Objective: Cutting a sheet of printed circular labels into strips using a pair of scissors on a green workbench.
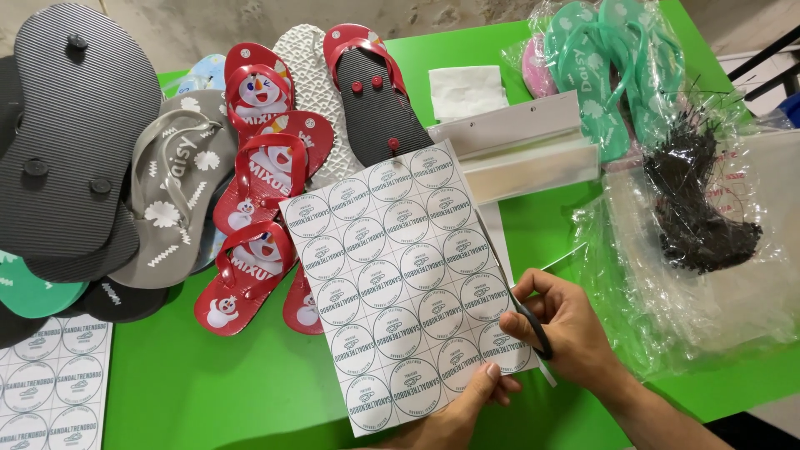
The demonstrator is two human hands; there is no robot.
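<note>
Bright green table [208,383] before rough grey wall [208,25]

We see the left hand [454,412] pinching the bottom edge of a sheet of round labels [408,287], while the right hand [567,329] works scissors [512,287] along its right side, above the green bench [208,383], red sandals [258,225] just beside.

Held a sheet of round labels [408,287] over the table [208,383] at near centre; left hand [454,421] beneath, right hand [567,329] with scissors [521,304] rightward. Stacked sandals [250,200] far left, plastic bags [708,250] right.
</note>
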